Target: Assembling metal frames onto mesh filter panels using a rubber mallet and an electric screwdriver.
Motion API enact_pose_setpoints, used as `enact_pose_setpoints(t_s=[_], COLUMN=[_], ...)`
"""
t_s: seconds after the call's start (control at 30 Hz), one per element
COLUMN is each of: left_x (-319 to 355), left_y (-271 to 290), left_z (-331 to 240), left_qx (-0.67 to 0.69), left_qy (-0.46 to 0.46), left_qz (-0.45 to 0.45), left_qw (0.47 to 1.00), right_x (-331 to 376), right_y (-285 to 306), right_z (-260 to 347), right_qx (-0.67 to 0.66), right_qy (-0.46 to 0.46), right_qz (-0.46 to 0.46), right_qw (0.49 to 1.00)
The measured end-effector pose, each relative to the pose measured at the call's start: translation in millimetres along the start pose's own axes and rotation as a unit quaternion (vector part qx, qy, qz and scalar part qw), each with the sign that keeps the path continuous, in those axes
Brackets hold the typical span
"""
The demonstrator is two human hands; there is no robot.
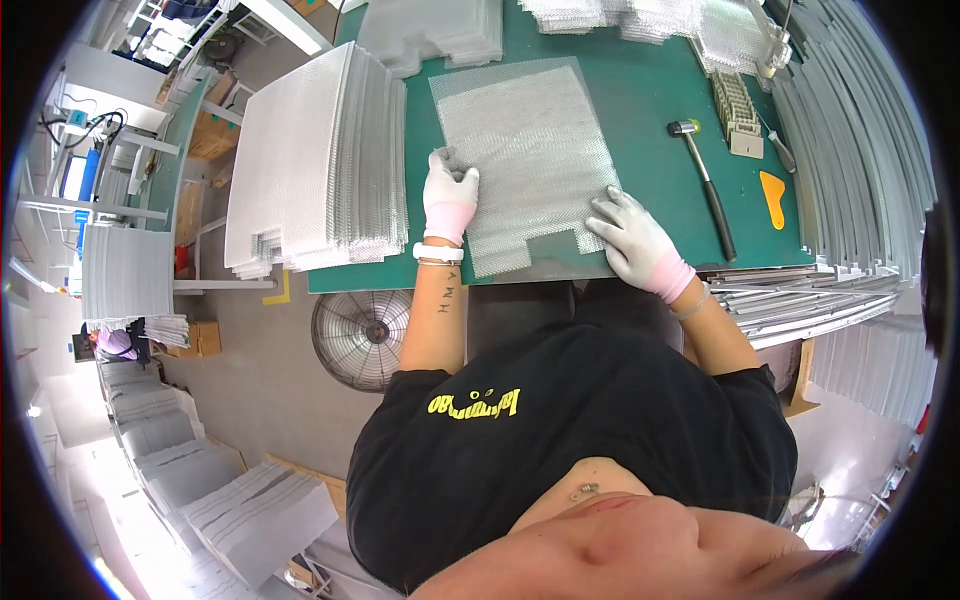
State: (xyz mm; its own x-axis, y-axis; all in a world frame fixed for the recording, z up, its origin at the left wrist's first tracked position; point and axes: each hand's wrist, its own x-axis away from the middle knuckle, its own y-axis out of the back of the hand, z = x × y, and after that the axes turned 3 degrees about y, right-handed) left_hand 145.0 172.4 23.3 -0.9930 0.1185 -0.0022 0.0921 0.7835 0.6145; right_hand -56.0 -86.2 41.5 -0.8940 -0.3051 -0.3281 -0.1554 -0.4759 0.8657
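A mesh sheet (530, 140) of silvery metal, with a notch in its near edge, lies on the green tabletop in front of me. At its left edge is my left hand (450, 195), in a white glove with a pink cuff; its fingers are bent around the edge and the thumb is over the sheet. My right hand (638, 245), gloved the same way, rests at the lower right edge with fingers stretched out and apart on the mesh. What is under the sheet I cannot make out fully.
A tall stack of mesh sheets (310, 160) stands left, with another stack (430, 30) behind. To the right lie a hammer (710, 195), a yellow scraper (772, 200), a screwdriver (780, 150) and a row of metal brackets (738, 115). Long metal strips (850, 130) line the right side; a fan (362, 335) stands below.
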Motion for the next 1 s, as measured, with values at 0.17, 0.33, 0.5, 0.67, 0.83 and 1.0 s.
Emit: enact_pose_setpoints(t_s=[0.17, 0.33, 0.5, 0.67, 0.83, 1.0], left_x=[2, 5, -1, -10, -9, -5], left_y=[5, 0, -7, -13, -3, -4], left_z=[-2, -11, 2, 11, 16, 7], left_qx=[-0.007, -0.254, -0.317, -0.246, -0.181, -0.217], left_qy=[-0.001, -0.028, -0.045, -0.067, -0.099, -0.098], left_qz=[0.000, -0.011, -0.039, -0.022, -0.015, -0.041], left_qw=[1.000, 0.967, 0.947, 0.967, 0.978, 0.970], right_x=[-7, -23, -95, -135, -136, -133], right_y=[19, 11, -18, -35, -27, -24], right_z=[5, -44, -102, -110, -103, -116], right_qx=[0.043, -0.071, 0.019, 0.067, 0.125, 0.132], right_qy=[0.001, -0.100, -0.218, -0.230, -0.216, -0.224], right_qz=[0.045, -0.086, -0.030, -0.004, 0.047, 0.055], right_qw=[0.998, 0.989, 0.975, 0.971, 0.967, 0.964])
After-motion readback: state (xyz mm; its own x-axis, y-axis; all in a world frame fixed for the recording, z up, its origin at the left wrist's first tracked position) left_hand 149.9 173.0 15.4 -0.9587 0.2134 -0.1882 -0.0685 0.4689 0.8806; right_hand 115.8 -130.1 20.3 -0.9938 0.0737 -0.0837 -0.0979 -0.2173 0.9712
